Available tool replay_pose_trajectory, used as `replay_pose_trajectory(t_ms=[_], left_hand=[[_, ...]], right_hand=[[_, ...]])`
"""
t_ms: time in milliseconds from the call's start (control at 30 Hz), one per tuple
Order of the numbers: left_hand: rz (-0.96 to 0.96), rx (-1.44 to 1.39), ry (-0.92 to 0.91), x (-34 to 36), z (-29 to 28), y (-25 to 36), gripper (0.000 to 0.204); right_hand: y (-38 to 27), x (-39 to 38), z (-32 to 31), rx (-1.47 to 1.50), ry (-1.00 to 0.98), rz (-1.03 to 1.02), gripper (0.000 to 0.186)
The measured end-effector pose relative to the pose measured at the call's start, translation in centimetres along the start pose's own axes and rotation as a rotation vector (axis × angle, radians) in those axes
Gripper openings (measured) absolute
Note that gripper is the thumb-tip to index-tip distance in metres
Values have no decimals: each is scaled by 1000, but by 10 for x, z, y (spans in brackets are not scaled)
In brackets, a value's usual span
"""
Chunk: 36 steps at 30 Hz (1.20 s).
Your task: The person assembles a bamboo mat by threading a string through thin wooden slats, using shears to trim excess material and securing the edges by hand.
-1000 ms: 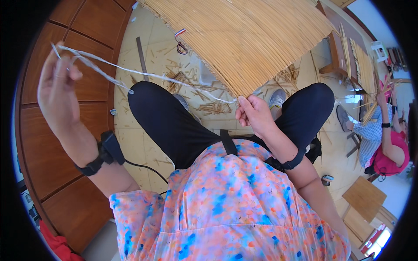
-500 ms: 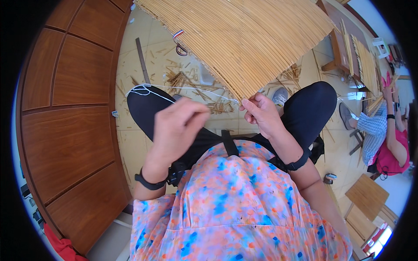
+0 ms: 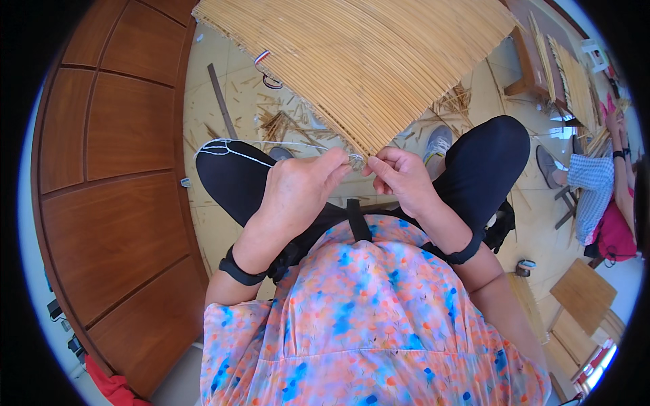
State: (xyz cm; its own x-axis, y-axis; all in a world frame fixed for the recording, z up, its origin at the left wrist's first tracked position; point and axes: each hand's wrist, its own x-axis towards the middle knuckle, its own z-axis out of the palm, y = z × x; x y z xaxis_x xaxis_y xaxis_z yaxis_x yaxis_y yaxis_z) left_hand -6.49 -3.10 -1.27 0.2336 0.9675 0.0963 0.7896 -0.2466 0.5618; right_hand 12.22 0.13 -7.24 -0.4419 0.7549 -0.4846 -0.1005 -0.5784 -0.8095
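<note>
My left hand [image 3: 302, 187] is pinched at the white thread [image 3: 354, 158] just beside the corner of a large bamboo-strip mat [image 3: 359, 68]; the fingertips partly hide what they grip. My right hand [image 3: 399, 177] grips that near corner, thumb on top, where the thread meets the strips. A loose loop of white thread [image 3: 217, 146] lies over my left knee [image 3: 227, 177] and trails toward my hands. A short striped ribbon with a dark loop [image 3: 263, 57] hangs at the mat's left edge.
Bamboo offcuts [image 3: 277, 125] and a long metal strip [image 3: 220, 101] litter the tiled floor. A wooden cabinet [image 3: 108, 257] stands at left. At right, a co-worker's arm [image 3: 623, 189] reaches toward strips beside a table [image 3: 527, 71]; a wooden stool [image 3: 582, 291] stands nearer.
My left hand has swung from high at the far left down and rightward to beside my right hand. The raised thread now lies slack over my left knee.
</note>
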Motion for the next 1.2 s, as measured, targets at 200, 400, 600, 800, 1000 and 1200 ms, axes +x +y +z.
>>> replay_pose_trajectory(t_ms=[200, 400, 600, 800, 1000, 1200], left_hand=[[28, 94, -52, 7, -2, 8, 11], [13, 195, -88, 6, -3, 4, 8], [7, 192, -69, 3, -9, 1, 27], [-12, 189, -46, 0, -12, 10, 26], [-27, 177, -51, 2, -17, 12, 26], [-28, 146, 12, -1, -21, 9, 23]], right_hand=[[2, 1, 1, 21, -13, -6, 17], [5, 0, 1, -26, -15, -28, 20], [4, 1, 0, -91, -40, -38, 21], [1, -1, 2, -114, -32, -54, 21], [4, 2, 0, -112, -27, -58, 19], [3, 2, -2, -88, -43, -35, 19]])
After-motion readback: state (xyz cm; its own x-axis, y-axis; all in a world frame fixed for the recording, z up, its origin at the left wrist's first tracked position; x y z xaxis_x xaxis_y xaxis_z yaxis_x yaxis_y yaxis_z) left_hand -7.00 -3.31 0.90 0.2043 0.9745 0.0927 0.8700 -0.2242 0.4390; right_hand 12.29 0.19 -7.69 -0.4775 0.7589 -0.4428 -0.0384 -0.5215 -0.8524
